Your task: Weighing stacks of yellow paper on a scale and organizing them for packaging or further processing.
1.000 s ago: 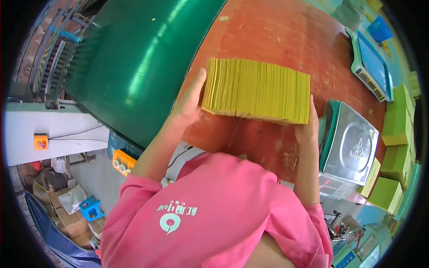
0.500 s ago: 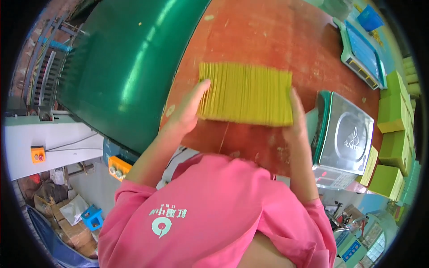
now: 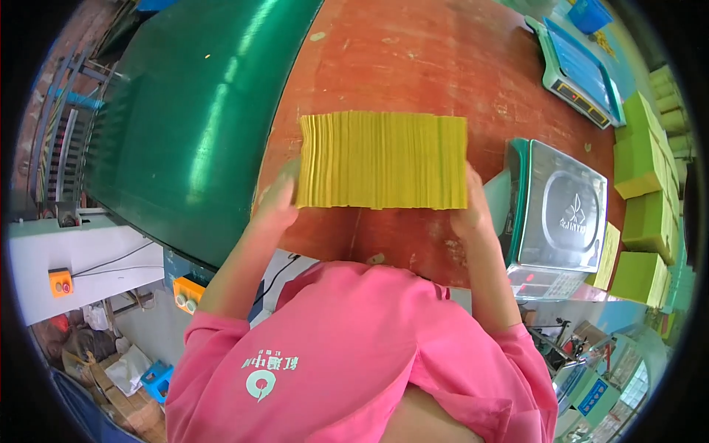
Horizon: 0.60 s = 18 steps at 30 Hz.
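In the head view, looks down on one red tabletop [image 3: 413, 44], scuffed and pale-spotted, with one glossy green surface [image 3: 170, 111] along its left edge. Takes in one blue stool [image 3: 156, 380] beside cardboard [image 3: 131, 402] well beyond the near left corner, plus two orange control boxes [image 3: 60, 283]. Counts two scales: one steel-topped scale [image 3: 567, 210] at the near right corner, one blue-trayed scale [image 3: 583, 70] farther up the right edge, near one blue bucket [image 3: 589, 15] and at least four yellow-green packs [image 3: 637, 173]. Holds one stack of yellow sheets [image 3: 384, 159] by the near edge, toward the left one, between two half-curled hands: left hand [image 3: 277, 198] slightly blurred against the left end, right hand [image 3: 473, 205] against the right end, fingers partly hidden. Cannot tell about contact between stack and tabletop
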Available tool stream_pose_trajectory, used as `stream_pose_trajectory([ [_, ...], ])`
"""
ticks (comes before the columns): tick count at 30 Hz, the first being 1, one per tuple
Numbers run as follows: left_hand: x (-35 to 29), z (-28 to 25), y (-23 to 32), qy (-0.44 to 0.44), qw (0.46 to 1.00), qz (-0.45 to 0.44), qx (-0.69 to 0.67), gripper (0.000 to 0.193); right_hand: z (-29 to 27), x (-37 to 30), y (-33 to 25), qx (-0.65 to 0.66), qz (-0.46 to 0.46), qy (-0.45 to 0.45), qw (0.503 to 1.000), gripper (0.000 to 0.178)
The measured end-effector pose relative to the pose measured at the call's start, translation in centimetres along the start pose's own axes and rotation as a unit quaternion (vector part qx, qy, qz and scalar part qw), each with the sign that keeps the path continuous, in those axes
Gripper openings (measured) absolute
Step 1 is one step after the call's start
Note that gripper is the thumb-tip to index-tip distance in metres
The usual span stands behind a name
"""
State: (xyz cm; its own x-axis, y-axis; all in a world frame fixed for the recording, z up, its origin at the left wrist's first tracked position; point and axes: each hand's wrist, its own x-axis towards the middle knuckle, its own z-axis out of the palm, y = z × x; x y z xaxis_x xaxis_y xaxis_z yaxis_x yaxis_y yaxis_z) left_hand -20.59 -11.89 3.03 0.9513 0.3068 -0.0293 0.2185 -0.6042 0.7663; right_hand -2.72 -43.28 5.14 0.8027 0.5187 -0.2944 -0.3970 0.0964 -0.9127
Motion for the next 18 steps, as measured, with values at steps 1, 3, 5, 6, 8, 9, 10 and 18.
stream_pose_trajectory([
  [1, 0.6, 0.4, 1.1, -0.011, 0.997, -0.027, -0.075, 0.051, -0.7, 0.4, -0.2, -0.090, -0.068, 0.001, 0.994, 0.044],
  [3, 2.2, 1.2, 3.4, 0.023, 0.959, 0.015, -0.283, 0.038, 0.0, 0.8, -2.7, 0.071, -0.050, 0.019, 0.996, 0.042],
  [5, 1.9, 0.2, 5.8, 0.008, 0.951, 0.015, -0.310, 0.038, -1.0, 0.6, -3.4, 0.009, -0.155, -0.007, 0.988, 0.040],
  [6, 1.5, -0.2, 6.5, -0.003, 0.942, 0.014, -0.336, 0.039, 1.3, -0.2, -5.2, 0.100, -0.160, -0.010, 0.982, 0.038],
  [8, 2.2, 0.4, 7.3, 0.022, 0.833, -0.063, -0.549, 0.046, 0.9, 0.8, -2.5, 0.081, -0.186, 0.013, 0.979, 0.037],
  [9, 2.5, 0.6, 7.2, 0.008, 0.877, 0.006, -0.481, 0.049, 0.7, 1.5, -0.9, 0.063, -0.207, 0.037, 0.976, 0.036],
  [10, 2.2, 0.9, 7.0, -0.006, 0.909, 0.070, -0.410, 0.052, 0.6, 1.4, -0.1, 0.062, -0.201, 0.037, 0.977, 0.036],
  [18, 4.1, 1.3, 5.1, -0.033, 0.796, -0.123, -0.592, 0.052, 0.1, 2.5, 1.4, 0.109, -0.086, 0.085, 0.987, 0.035],
])
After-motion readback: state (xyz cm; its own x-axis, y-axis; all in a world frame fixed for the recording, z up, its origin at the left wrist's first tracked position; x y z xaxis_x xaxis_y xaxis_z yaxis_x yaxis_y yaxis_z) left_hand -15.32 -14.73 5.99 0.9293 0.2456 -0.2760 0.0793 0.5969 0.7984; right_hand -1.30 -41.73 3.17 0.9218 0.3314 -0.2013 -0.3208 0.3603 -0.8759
